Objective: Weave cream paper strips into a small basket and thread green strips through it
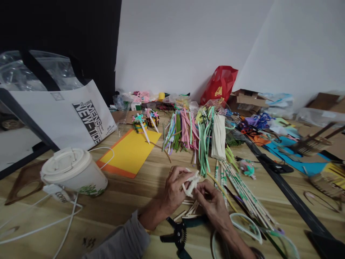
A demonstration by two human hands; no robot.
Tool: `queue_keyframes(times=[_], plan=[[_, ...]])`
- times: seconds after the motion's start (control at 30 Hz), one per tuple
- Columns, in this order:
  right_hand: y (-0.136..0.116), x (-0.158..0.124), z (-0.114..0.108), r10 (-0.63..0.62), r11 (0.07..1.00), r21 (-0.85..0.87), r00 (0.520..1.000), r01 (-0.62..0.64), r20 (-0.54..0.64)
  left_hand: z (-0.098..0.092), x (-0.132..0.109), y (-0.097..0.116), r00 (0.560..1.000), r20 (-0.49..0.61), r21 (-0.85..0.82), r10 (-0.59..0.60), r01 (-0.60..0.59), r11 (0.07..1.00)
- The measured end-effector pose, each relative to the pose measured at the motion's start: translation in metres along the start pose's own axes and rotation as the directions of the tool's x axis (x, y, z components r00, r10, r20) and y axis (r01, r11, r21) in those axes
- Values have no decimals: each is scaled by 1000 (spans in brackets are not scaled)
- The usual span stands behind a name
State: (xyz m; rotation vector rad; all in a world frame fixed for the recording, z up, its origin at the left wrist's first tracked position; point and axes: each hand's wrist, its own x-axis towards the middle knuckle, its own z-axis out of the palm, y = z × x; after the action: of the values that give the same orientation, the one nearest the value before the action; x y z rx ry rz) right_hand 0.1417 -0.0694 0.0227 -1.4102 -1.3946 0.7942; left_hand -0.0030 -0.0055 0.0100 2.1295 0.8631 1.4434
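Observation:
My left hand (174, 189) and my right hand (211, 199) meet low in the middle of the wooden table (140, 194). Both are closed on a small white woven piece of paper strips (192, 182), held between the fingertips just above the table. Several loose cream strips (190, 209) lie under the hands. Black-handled pliers (178, 235) rest right in front of my wrists. A grey sleeve covers my left forearm.
A lidded paper cup (74, 172) lies at the left with white cables. A yellow-orange sheet (129, 153), bundles of coloured strips (183, 133), long paper sticks (242, 194), a white printed bag (67, 118), a red bag (219, 84) and cardboard boxes surround the hands.

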Motion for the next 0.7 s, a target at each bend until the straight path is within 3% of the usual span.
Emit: queue_keyframes(times=[0.1,0.17,0.23,0.33,0.4,0.47,0.7], plan=[[0,1,-3,-36,999,-7,998,36,-57,1,0,-2,993,23,-105,-112,114,988],[0,2,-5,-69,997,-33,993,66,-99,2,2,-4,965,44,-256,-257,260,931],[2,3,-7,-105,993,-72,986,96,-130,3,4,-6,893,130,-451,-430,440,777],[7,3,-10,-153,981,-141,979,134,-133,3,8,-9,736,342,-646,-584,636,422],[10,4,-11,-178,971,-181,976,154,-122,2,12,-11,651,482,-693,-586,693,199],[10,4,-11,-207,962,-207,971,181,-115,0,14,-13,605,587,-696,-538,716,46],[9,4,-9,-318,933,-204,946,298,-71,1,10,-20,588,678,-697,-440,704,-134]])
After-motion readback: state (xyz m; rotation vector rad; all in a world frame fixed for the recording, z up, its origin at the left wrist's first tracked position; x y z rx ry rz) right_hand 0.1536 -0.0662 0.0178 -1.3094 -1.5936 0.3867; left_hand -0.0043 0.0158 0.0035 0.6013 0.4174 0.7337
